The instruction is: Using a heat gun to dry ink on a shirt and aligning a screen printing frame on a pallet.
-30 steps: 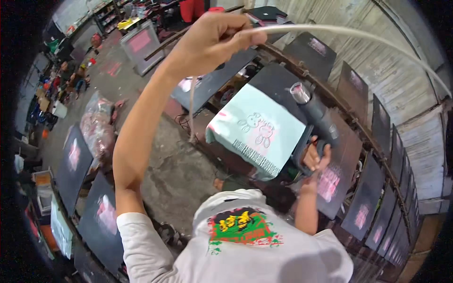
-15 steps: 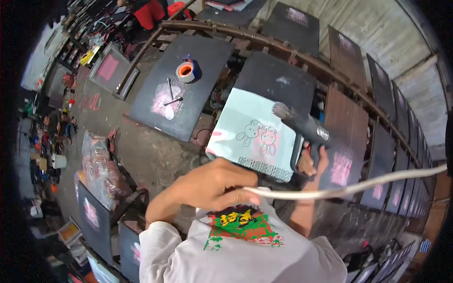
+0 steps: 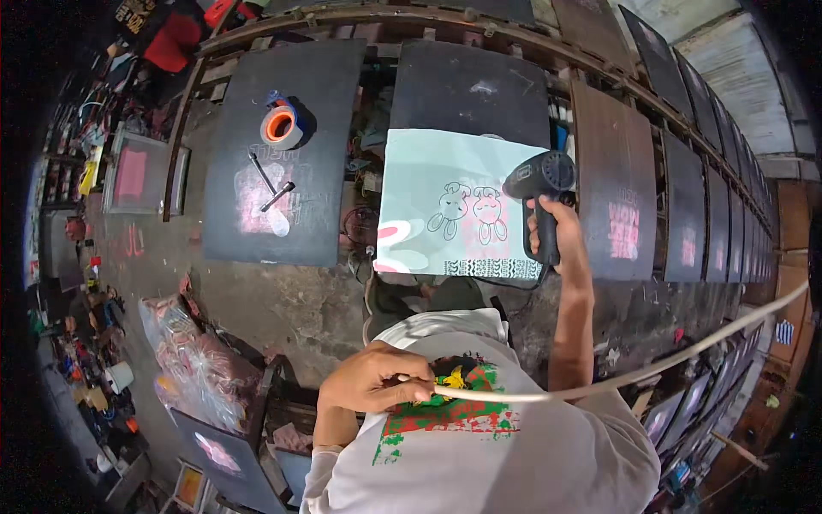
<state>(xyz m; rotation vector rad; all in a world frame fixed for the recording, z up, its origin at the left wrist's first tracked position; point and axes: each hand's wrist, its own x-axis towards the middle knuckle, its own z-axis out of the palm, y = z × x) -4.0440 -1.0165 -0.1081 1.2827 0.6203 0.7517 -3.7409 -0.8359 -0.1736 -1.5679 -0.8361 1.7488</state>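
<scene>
Our left grip [image 3: 379, 379] pinches a cord [image 3: 548, 397], lower centre; our right grip [image 3: 558, 233], arm outstretched, wraps a blower [image 3: 541, 178] over a sheet's [image 3: 428, 184] right edge; floor [image 3: 295, 313] opens centre-left.

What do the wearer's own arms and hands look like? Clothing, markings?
Left hand and right hand are ungloved, with no watch or bracelet visible. The forearms are bare below short white sleeves; the white T-shirt has a green, red, yellow and black print.
</scene>
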